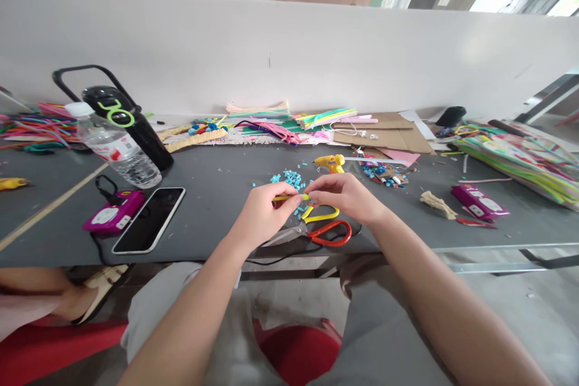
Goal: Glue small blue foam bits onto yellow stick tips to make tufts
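My left hand and my right hand meet over the near part of the dark table. Both pinch a thin yellow strip, probably a pipe cleaner, between thumb and fingertips; its middle is partly covered by the fingers. Just beyond the hands lies a small heap of cut light-blue pieces, a few of them scattered below the fingers. Scissors with one red and one yellow handle loop rest right below my hands, blades pointing left. A yellow glue gun lies behind my right hand.
On the left are a clear water bottle, a black flask, a purple packet and a phone. Pipe cleaner bundles and cardboard line the back. Another purple packet sits right. Someone's foot shows lower left.
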`<action>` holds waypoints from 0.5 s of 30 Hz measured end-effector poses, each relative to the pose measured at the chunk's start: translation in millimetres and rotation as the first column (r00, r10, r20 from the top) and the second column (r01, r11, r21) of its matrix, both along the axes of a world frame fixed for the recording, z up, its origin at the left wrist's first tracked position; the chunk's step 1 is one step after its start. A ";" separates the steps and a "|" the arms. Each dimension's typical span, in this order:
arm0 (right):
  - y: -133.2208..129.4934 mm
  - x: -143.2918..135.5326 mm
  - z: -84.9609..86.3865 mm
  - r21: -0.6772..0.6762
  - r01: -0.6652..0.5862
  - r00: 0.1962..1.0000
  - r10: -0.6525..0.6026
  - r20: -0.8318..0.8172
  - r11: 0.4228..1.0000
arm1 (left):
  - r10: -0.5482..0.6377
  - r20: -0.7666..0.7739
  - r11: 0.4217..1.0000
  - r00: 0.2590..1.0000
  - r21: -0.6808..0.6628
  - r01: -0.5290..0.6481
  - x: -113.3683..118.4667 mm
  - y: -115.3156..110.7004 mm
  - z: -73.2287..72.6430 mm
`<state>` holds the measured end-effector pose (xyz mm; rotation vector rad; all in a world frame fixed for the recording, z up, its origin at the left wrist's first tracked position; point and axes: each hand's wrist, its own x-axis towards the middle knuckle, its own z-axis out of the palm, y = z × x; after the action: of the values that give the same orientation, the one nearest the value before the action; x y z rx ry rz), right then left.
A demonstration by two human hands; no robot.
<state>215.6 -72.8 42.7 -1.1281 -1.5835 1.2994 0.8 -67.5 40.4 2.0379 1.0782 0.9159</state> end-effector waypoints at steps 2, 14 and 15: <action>-1.7 0.4 1.2 -0.019 -0.008 0.999 0.007 -0.036 1.000 | 0.001 0.016 0.999 1.000 0.035 -0.001 -0.2 0.3 -0.3; 0.6 -2.5 -1.4 -0.107 -0.030 0.989 0.013 -0.149 0.994 | 0.020 -0.052 0.934 0.998 0.357 0.000 -0.9 2.6 -3.7; 0.7 -2.7 -1.7 -0.100 -0.027 0.989 0.013 -0.144 0.995 | 0.021 -0.059 0.933 0.998 0.359 0.002 -0.7 2.4 -3.9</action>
<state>213.0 -72.0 41.1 -1.0573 -1.4408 1.4552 0.1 -65.2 36.5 2.3721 1.0105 1.1290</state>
